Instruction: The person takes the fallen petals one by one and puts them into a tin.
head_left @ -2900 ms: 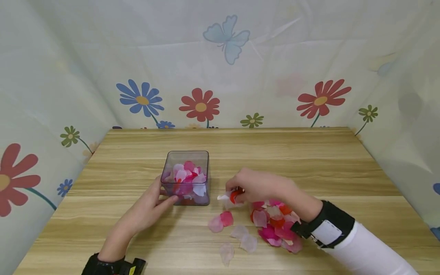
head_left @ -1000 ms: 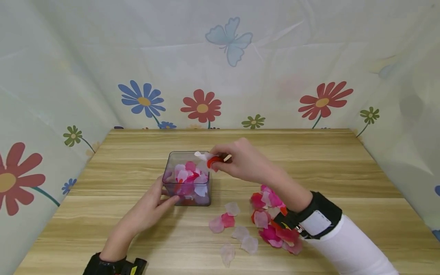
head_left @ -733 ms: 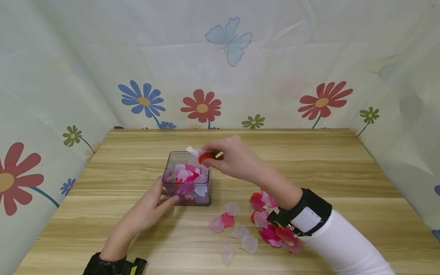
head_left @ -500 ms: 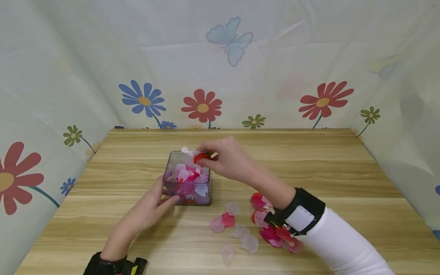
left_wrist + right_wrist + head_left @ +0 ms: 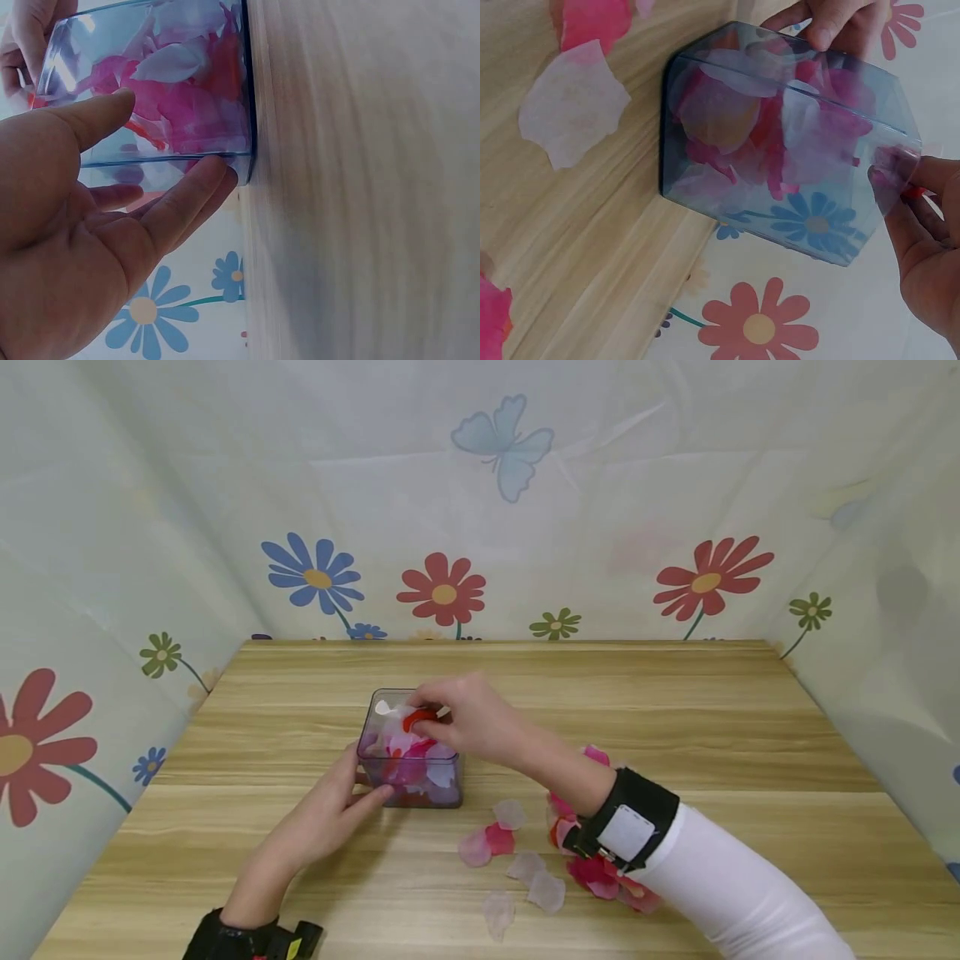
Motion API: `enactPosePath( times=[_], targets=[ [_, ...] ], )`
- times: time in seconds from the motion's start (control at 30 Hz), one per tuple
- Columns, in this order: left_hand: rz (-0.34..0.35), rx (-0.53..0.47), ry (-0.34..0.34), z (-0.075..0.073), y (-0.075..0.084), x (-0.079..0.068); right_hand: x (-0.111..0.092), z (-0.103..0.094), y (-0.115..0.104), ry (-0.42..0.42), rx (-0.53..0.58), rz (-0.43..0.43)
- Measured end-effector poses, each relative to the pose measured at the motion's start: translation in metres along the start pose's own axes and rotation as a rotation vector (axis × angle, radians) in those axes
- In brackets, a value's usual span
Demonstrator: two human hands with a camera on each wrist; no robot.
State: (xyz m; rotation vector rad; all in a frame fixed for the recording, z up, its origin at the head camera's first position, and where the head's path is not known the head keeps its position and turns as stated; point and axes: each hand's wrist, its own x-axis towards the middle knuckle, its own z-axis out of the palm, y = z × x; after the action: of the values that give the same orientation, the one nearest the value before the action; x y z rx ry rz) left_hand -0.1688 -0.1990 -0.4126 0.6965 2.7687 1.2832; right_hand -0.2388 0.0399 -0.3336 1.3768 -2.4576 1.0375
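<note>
Pinches red and pale petals (image 5: 420,720) with the right hand (image 5: 476,720) at the mouth of the clear box (image 5: 452,798); grips it, upright on the table (image 5: 750,727), around the near left corner between parted thumb and fingers of the left hand (image 5: 322,814).

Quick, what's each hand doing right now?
Left hand: holding the see-through box by its side.
Right hand: pinching red and pale petals at the box's open top.
</note>
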Motion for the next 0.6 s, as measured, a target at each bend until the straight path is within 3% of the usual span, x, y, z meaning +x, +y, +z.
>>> enactPosePath(
  times=[0.27, 0.6],
  targets=[
    [-0.015, -0.006, -0.012, 0.0005, -0.0002, 0.0003, -0.0004, 0.0058, 0.0024, -0.028, -0.045, 0.021],
    [-0.003, -0.034, -0.015, 0.0006, -0.0024, 0.0004, -0.0022, 0.0044, 0.0036, -0.054, -0.014, 0.018]
  ],
)
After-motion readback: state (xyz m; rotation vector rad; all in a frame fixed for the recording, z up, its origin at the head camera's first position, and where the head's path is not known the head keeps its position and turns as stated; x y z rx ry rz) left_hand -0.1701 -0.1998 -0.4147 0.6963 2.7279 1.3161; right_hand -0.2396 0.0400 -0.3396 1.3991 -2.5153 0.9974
